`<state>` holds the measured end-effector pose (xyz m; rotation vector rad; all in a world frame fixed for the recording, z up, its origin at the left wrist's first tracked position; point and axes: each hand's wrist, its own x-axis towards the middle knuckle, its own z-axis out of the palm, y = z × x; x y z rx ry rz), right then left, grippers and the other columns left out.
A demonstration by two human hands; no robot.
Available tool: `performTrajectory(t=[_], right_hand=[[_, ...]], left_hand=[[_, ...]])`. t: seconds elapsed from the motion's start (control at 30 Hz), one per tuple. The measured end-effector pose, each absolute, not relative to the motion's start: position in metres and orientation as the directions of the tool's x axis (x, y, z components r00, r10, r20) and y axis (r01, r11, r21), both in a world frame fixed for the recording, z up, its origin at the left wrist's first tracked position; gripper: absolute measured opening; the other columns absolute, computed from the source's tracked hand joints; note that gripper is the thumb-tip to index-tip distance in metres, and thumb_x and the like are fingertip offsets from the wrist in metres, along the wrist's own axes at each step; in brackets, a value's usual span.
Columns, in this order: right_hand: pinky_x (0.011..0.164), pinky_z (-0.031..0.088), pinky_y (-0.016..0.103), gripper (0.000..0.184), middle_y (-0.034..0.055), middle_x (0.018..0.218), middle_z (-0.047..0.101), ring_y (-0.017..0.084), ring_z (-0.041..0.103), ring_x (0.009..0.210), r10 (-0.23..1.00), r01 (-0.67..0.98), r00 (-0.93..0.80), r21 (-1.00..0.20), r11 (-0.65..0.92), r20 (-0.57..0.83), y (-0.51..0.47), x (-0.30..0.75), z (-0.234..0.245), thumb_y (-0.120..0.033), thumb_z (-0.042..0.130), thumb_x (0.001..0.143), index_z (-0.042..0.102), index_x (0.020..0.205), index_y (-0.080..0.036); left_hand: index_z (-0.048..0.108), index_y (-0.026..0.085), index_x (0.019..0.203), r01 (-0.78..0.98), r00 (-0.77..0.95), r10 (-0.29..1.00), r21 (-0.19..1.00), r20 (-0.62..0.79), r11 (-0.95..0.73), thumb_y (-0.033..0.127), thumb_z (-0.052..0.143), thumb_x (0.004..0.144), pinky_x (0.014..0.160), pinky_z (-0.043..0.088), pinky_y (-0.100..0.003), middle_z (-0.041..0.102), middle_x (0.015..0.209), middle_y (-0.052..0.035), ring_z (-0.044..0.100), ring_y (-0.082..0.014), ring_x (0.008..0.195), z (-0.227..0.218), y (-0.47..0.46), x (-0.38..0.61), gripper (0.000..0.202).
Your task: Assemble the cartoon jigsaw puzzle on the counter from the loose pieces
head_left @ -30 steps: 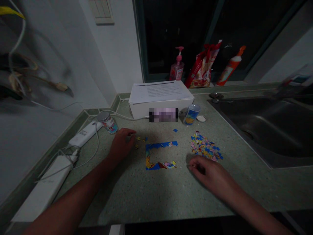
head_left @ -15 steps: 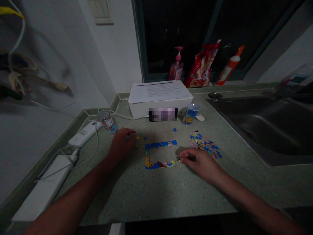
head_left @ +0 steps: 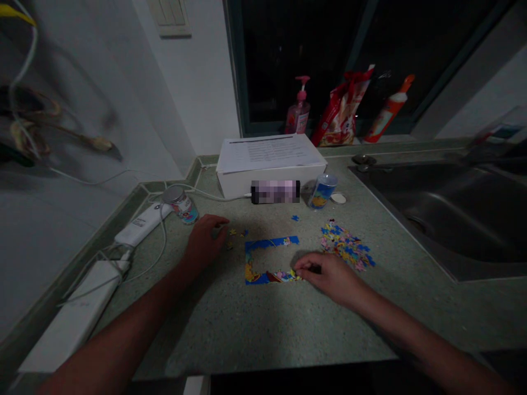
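Observation:
A partly joined jigsaw frame [head_left: 263,262], blue with bright colours, lies in a C shape on the green speckled counter [head_left: 263,329]. My right hand [head_left: 327,274] rests at the right end of its bottom strip, fingers pinched on a small puzzle piece. To its right lies a heap of loose pieces [head_left: 346,246]. My left hand [head_left: 205,241] lies on the counter left of the frame, fingers curled, beside a few stray yellow and blue pieces [head_left: 235,233].
Behind the puzzle stand a white box [head_left: 269,164], a small blue cup [head_left: 322,192] with its lid [head_left: 338,198], and a tin [head_left: 181,204]. White power adapters and cables [head_left: 135,230] run along the left. A steel sink [head_left: 453,208] fills the right. Bottles and a red bag line the window sill.
My right hand has moved left from below the loose heap to the right end of the frame's bottom strip, pinching a piece. My left hand has stayed put.

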<state>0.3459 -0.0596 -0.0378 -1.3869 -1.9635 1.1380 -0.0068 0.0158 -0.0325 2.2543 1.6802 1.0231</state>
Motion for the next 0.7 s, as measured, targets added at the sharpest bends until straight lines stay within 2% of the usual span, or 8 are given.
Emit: performTrajectory(t=[0.4, 0.7], right_hand=[[0.075, 0.053, 0.032, 0.017, 0.0030, 0.090, 0.080, 0.018, 0.071, 0.080, 0.917, 0.543, -0.399, -0.803, 0.245, 0.010, -0.0619, 0.3434, -0.0351, -0.018, 0.068, 0.092, 0.083, 0.091, -0.026], [0.071, 0.051, 0.033, 0.014, 0.0019, 0.087, 0.080, 0.018, 0.072, 0.078, 0.926, 0.583, -0.377, -0.783, 0.216, -0.025, -0.0614, 0.3416, -0.0354, -0.019, 0.068, 0.092, 0.081, 0.093, -0.026]], left_hand=[[0.074, 0.021, 0.102, 0.784, 0.137, 0.881, 0.494, 0.452, -0.375, 0.029, 0.060, 0.093, 0.092, 0.059, -0.045, 0.075, 0.099, -0.0081, 0.070, -0.0255, 0.091, -0.0337, 0.0163, -0.0072, 0.019], [0.074, 0.021, 0.102, 0.783, 0.131, 0.888, 0.503, 0.441, -0.366, 0.029, 0.059, 0.092, 0.092, 0.059, -0.046, 0.075, 0.100, -0.0090, 0.071, -0.0262, 0.092, -0.0322, 0.0155, -0.0060, 0.020]])
